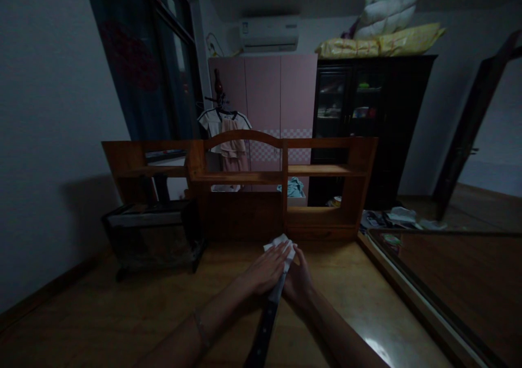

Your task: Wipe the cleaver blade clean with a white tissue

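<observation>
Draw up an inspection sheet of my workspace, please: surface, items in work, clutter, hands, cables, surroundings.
Surface: glossy wooden tabletop, glare at lower right.
Job's things: knife, dark riveted handle towards the person; white cloth or tissue over the far blade, tip hidden.
Clutter: black-framed box at left; wooden shelf unit behind.
Grippers: left hand lies over the white cloth or tissue, right hand against its other side; grip firmness unclear.
Cables: nothing seen on the tabletop.
Surroundings: dim; pink wardrobe, dark cabinet.
</observation>
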Demonstrator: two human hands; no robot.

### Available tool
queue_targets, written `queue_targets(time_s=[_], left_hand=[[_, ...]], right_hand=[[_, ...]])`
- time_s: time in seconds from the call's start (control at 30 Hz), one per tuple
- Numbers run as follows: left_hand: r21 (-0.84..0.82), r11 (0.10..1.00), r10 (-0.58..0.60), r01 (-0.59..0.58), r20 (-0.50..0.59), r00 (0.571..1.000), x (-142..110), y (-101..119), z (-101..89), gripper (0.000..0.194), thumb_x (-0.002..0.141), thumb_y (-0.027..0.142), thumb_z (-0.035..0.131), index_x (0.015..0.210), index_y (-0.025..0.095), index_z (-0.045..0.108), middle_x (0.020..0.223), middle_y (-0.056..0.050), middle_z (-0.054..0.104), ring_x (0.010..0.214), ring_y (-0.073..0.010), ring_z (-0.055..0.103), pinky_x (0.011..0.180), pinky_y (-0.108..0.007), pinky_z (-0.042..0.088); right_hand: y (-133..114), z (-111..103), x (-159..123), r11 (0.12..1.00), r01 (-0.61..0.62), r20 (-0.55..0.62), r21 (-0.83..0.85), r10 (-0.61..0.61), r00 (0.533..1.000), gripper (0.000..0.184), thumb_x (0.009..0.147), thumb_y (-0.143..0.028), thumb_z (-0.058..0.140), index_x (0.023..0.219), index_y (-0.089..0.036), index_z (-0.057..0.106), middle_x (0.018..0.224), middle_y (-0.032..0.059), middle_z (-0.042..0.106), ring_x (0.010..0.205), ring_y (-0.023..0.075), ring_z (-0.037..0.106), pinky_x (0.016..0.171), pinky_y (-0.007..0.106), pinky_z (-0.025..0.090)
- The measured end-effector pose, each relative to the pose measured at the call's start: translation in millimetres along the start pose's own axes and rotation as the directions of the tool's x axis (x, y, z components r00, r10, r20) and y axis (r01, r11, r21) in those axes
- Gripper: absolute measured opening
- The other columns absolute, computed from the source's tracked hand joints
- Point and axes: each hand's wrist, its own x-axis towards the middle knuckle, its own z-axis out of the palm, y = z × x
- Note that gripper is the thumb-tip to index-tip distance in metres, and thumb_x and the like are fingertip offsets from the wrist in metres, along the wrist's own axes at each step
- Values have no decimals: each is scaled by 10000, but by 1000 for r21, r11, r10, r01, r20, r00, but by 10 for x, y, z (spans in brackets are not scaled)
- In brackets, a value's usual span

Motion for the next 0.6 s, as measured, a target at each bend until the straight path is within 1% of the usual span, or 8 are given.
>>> queue_targets(time_s=[0.1,0.17,0.27,0.33,0.43,0.5,0.6], left_hand=[[20,1000,-20,21,-43,999,136,-50,53,531,1025,330,184,1535,196,126,1597,-54,132,1467,-171,101,1206,-405,148],[26,1000,-12,14,-60,998,214,-85,91,528,1022,319,208,1533,201,140,1595,-53,140,1466,-171,108,1206,-411,141],[22,1000,-16,17,-72,997,252,-117,123,523,1022,307,212,1531,206,150,1590,-54,165,1463,-170,133,1203,-410,153],[9,1000,-19,20,-83,996,208,-121,113,518,1024,308,206,1531,218,148,1588,-48,181,1461,-170,143,1201,-415,167],[-22,1000,-3,1,-103,995,49,-119,64,509,1029,296,179,1533,248,130,1591,-26,175,1459,-161,151,1201,-402,181],[-56,998,-1,-4,-95,995,-86,-126,29,501,1031,287,142,1532,274,123,1592,0,175,1455,-149,162,1201,-388,187],[-126,992,2,-7,-44,999,-248,-151,-8,496,1034,328,153,1529,293,132,1592,18,167,1455,-155,167,1200,-388,188]], right_hand=[[-6,37,-8,1000,2,-2,1,-2,1000,406,846,-465,566,1109,-166,649,1037,90,730,1029,255,668,892,410,517],[-11,60,-19,1000,3,-1,-5,-3,1000,408,847,-472,564,1117,-177,645,1047,88,729,1035,259,666,890,418,517],[-9,79,-31,1000,2,6,-7,-2,1000,408,846,-472,565,1114,-175,643,1056,89,727,1049,262,661,892,421,516],[4,81,-30,1000,-1,13,9,1,1000,405,853,-464,556,1112,-166,642,1075,92,722,1068,257,652,900,411,513],[34,67,-10,999,-18,29,28,17,999,418,862,-467,551,1115,-148,641,1068,99,724,1078,243,647,907,379,506],[48,47,11,999,-27,36,33,26,999,428,865,-480,548,1107,-140,644,1044,98,730,1058,234,654,906,364,503],[52,11,37,999,-31,47,44,29,998,442,876,-498,530,1089,-128,646,1039,99,732,1016,226,668,900,355,502]])
